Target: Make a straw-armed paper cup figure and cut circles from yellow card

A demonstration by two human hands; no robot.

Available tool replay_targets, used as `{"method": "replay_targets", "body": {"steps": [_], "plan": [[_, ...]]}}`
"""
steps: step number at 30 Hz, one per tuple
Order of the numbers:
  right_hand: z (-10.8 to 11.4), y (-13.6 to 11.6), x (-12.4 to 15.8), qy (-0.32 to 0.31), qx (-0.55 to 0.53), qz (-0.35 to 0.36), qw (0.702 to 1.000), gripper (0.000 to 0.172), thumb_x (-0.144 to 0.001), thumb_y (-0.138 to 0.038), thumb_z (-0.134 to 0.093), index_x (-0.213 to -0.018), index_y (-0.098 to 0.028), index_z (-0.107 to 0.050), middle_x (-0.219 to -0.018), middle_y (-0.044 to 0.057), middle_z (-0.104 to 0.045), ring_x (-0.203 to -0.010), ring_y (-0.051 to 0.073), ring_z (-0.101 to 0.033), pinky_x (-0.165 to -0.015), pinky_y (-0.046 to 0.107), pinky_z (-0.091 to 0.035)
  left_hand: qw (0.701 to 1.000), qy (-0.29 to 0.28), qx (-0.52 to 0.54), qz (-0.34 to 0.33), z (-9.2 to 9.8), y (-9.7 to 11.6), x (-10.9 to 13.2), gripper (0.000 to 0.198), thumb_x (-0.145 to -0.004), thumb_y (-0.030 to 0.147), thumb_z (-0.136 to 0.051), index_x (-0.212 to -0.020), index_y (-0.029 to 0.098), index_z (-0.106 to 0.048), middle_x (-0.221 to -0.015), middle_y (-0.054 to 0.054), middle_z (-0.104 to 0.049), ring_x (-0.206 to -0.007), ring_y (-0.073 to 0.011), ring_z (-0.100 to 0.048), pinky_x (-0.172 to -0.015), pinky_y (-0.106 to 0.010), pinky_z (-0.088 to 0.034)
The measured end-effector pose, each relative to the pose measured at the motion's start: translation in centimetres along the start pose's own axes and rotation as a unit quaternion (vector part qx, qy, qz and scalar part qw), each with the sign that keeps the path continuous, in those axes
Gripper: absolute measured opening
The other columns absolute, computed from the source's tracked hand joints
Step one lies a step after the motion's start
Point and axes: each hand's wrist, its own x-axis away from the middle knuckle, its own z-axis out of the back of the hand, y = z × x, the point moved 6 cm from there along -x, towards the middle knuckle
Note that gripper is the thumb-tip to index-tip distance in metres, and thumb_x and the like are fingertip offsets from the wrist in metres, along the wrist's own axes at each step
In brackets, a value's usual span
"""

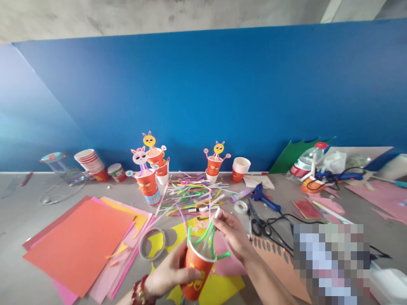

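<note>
My left hand (176,269) is wrapped round an orange paper cup (194,277) with yellow print, held tilted low in the middle. Green straws (224,255) stick out at the cup's rim, bent outward. Above the opening, my right hand (231,231) pinches a whitish straw (217,212) that slants down into the cup. Its lower end is hidden inside. Under the hands lies yellow paper (222,290) with cut-outs, and a roll of tape (152,244) rests left of the cup.
Coloured paper sheets (82,245) lie left. Behind are loose straws (193,190) and cup figures with animal faces (146,184). To the right are scissors (261,226), a blue glue gun (265,198) with its cord, stacked cups (241,169) and a plastic bottle (305,163).
</note>
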Motion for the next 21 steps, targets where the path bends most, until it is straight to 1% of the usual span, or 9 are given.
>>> {"method": "replay_targets", "body": {"steps": [3, 5, 7, 8, 10, 12, 14, 16, 21], "plan": [[0.3, -1.3, 0.2, -0.036, 0.09, 0.015, 0.995, 0.036, -0.087, -0.057, -0.06, -0.085, -0.021, -0.061, -0.077, 0.002, -0.064, -0.073, 0.019, -0.061, -0.073, 0.03, -0.049, 1.0, 0.008, -0.009, 0.004, 0.2, 0.1, 0.2, 0.07, -0.072, 0.039, -0.081, -0.133, 0.018, -0.055, -0.12, -0.011, -0.066, -0.107, -0.0297, -0.061, -0.094, -0.038, -0.045], [1.5, -2.5, 0.6, -0.043, 0.187, 0.031, 0.981, 0.039, -0.093, -0.058, -0.048, -0.095, -0.022, -0.063, -0.082, 0.003, -0.067, -0.075, 0.021, -0.063, -0.072, 0.031, -0.05, 1.0, 0.017, -0.018, 0.005, 0.6, 0.2, 0.5, 0.068, -0.074, 0.04, -0.079, -0.133, 0.018, -0.055, -0.121, -0.012, -0.066, -0.108, -0.0309, -0.061, -0.093, -0.039, -0.046], [4.6, -3.9, 1.1, 0.027, 0.328, 0.051, 0.943, 0.034, -0.096, -0.053, -0.046, -0.097, -0.024, -0.063, -0.089, 0.004, -0.07, -0.08, 0.022, -0.066, -0.075, 0.031, -0.05, 0.999, 0.029, -0.028, 0.002, 1.2, 0.4, 0.8, 0.068, -0.075, 0.041, -0.078, -0.134, 0.018, -0.054, -0.123, -0.012, -0.066, -0.111, -0.0327, -0.06, -0.094, -0.04, -0.046], [6.7, -4.4, 1.6, 0.078, 0.411, 0.05, 0.907, 0.031, -0.095, -0.052, -0.048, -0.096, -0.024, -0.062, -0.093, 0.005, -0.072, -0.084, 0.023, -0.067, -0.075, 0.031, -0.049, 0.999, 0.034, -0.03, 0.0, 1.5, 0.4, 0.9, 0.068, -0.076, 0.041, -0.077, -0.135, 0.018, -0.053, -0.124, -0.012, -0.065, -0.113, -0.0333, -0.059, -0.095, -0.04, -0.046], [10.9, -4.8, 2.6, 0.171, 0.578, 0.01, 0.798, 0.026, -0.095, -0.046, -0.049, -0.092, -0.024, -0.061, -0.088, 0.006, -0.073, -0.079, 0.025, -0.068, -0.068, 0.032, -0.047, 0.999, 0.039, -0.03, 0.001, 2.2, 0.2, 1.2, 0.068, -0.078, 0.041, -0.075, -0.137, 0.018, -0.051, -0.128, -0.013, -0.063, -0.116, -0.0339, -0.057, -0.096, -0.041, -0.046], [14.1, -4.1, 3.3, 0.182, 0.7, -0.044, 0.689, 0.023, -0.094, -0.039, -0.05, -0.082, -0.022, -0.059, -0.084, 0.007, -0.072, -0.079, 0.026, -0.069, -0.065, 0.031, -0.045, 0.999, 0.044, -0.024, 0.005, 2.7, -0.1, 1.4, 0.068, -0.079, 0.041, -0.075, -0.138, 0.018, -0.05, -0.131, -0.013, -0.062, -0.116, -0.034, -0.057, -0.097, -0.041, -0.046], [16.1, -3.0, 3.7, 0.157, 0.766, -0.094, 0.617, 0.02, -0.093, -0.035, -0.052, -0.08, -0.021, -0.059, -0.087, 0.009, -0.072, -0.082, 0.026, -0.07, -0.063, 0.03, -0.044, 0.998, 0.048, -0.023, 0.014, 3.1, -0.4, 1.5, 0.066, -0.08, 0.04, -0.073, -0.138, 0.018, -0.05, -0.132, -0.013, -0.061, -0.116, -0.0337, -0.057, -0.097, -0.041, -0.046], [16.9, -2.3, 3.7, 0.152, 0.783, -0.106, 0.594, 0.017, -0.092, -0.032, -0.054, -0.082, -0.02, -0.06, -0.093, 0.011, -0.072, -0.087, 0.027, -0.07, -0.065, 0.03, -0.045, 0.998, 0.051, -0.025, 0.02, 3.2, -0.5, 1.5, 0.063, -0.082, 0.039, -0.072, -0.137, 0.019, -0.051, -0.132, -0.012, -0.061, -0.116, -0.033, -0.057, -0.099, -0.041, -0.046], [16.2, -2.2, 3.0, 0.156, 0.798, -0.102, 0.574, 0.021, -0.088, -0.037, -0.058, -0.089, -0.016, -0.061, -0.101, 0.017, -0.07, -0.09, 0.03, -0.069, -0.071, 0.034, -0.045, 0.999, 0.047, -0.012, 0.015, 3.0, -0.2, 1.3, 0.061, -0.08, 0.038, -0.074, -0.135, 0.02, -0.053, -0.128, -0.012, -0.063, -0.114, -0.0317, -0.059, -0.096, -0.04, -0.048]]}}
